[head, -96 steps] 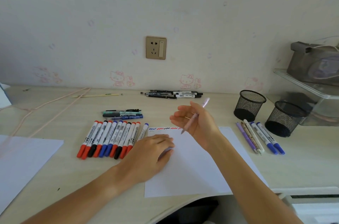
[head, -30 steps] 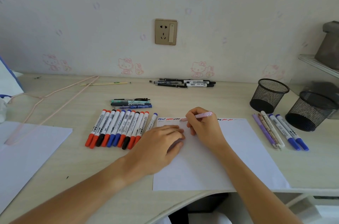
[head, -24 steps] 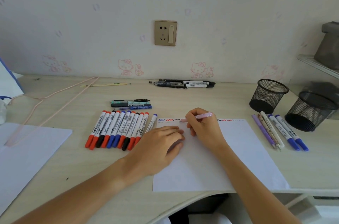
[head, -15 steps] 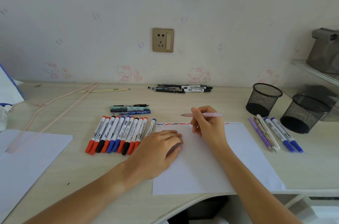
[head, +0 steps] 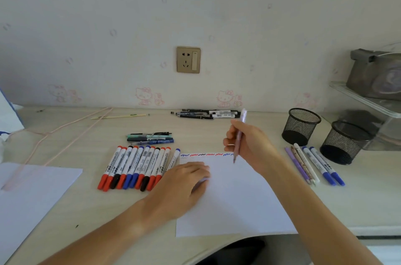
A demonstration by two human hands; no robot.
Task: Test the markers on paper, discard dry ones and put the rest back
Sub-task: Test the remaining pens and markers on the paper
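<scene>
1. Fingers and thumb of the right hand (head: pixel 249 145) pinch a pale pink pen (head: pixel 239 137) near its middle, holding it almost upright, tip down at 6 o'clock, just over the top edge of the white paper (head: pixel 234 197).
2. Left hand (head: pixel 184 184) lies palm down on the sheet's left edge, at 8 o'clock from the pen; its fingers are loosely bent and hold nothing.
3. Short red, blue and black test squiggles (head: pixel 206 154) run along the paper's top edge.
4. Row of capped markers (head: pixel 134 167) lies side by side at 9 o'clock from the paper, coloured caps pointing toward the person.
5. Four more pens (head: pixel 314 165) rest at 3 o'clock from the sheet, beside two black mesh cups (head: pixel 321 130).
6. Small pen cluster (head: pixel 149 137) lies at 12 o'clock from the marker row; black pens (head: pixel 206 114) sit against the wall.
7. Second sheet (head: pixel 32 195) lies at far 9 o'clock.
</scene>
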